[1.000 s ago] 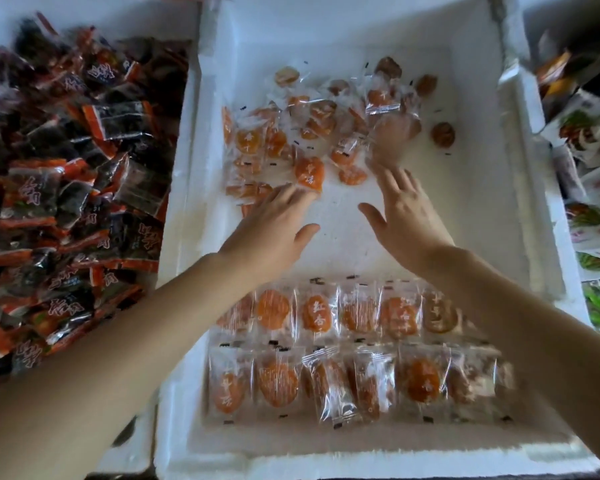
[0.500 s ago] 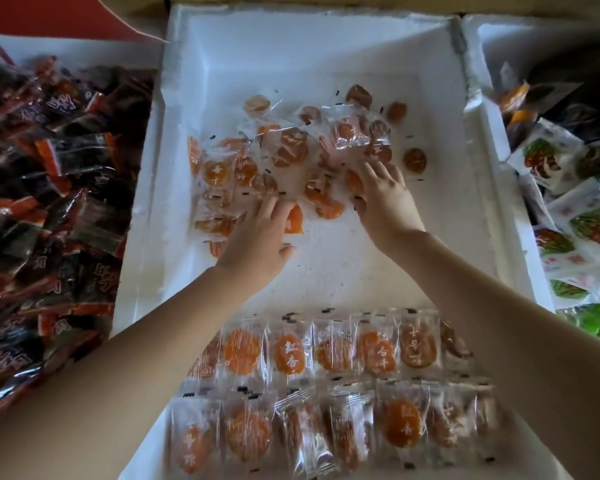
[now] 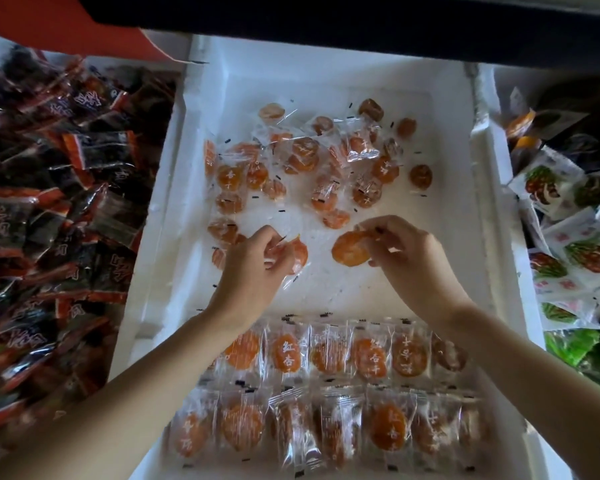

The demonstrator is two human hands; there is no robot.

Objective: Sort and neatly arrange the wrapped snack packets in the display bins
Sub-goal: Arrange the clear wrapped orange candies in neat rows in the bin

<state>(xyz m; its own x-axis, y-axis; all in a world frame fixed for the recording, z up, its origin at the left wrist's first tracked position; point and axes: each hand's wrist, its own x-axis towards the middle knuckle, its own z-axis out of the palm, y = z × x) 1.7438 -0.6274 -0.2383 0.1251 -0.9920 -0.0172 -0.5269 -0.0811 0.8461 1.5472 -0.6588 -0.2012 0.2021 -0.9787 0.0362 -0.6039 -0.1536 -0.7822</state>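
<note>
Both hands pinch one orange packet each, left hand [image 3: 253,268] and right hand [image 3: 407,258], mid-frame over the white foam bin [image 3: 482,237]. Two neat rows [image 3: 326,393] fill the lower frame; a loose pile [image 3: 309,161] above remains unsorted.

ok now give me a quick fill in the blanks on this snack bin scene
1. The neat packets at the foam bin's near end form ____ rows.
2. The loose pile lies at the bin's ____ end.
3. The right hand pinches a packet whose fruit is ____.
Missing: two; far; orange.
</note>
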